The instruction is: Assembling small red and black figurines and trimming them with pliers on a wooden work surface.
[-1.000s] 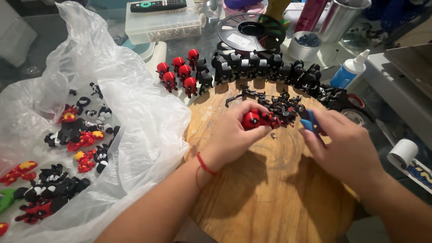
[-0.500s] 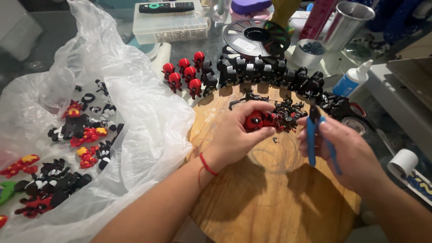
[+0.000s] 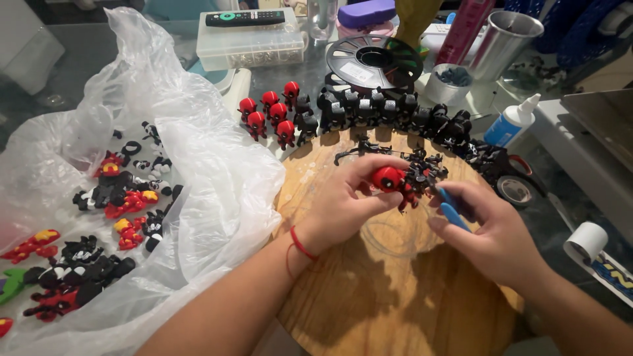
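My left hand (image 3: 343, 201) pinches a small red and black toy figure (image 3: 394, 181) above the round wooden board (image 3: 389, 290). My right hand (image 3: 491, 231) holds a blue-handled tool (image 3: 453, 212) whose tip meets the figure from the right. A red string bracelet (image 3: 300, 244) circles my left wrist. Loose black parts (image 3: 369, 148) lie on the board just beyond the figure.
Rows of red figures (image 3: 270, 112) and black figures (image 3: 389, 112) line the board's far edge. A crumpled clear plastic bag (image 3: 165, 178) with more figures (image 3: 119, 191) lies at left. A filament spool (image 3: 376, 62), glue bottle (image 3: 514, 122), metal cup (image 3: 504, 43), tape rolls (image 3: 587, 240) and parts box (image 3: 247, 46) are around.
My right hand has turned the blue-handled tool from hanging down to pointing at the figure. The left hand keeps its grip on the figure, shifted slightly.
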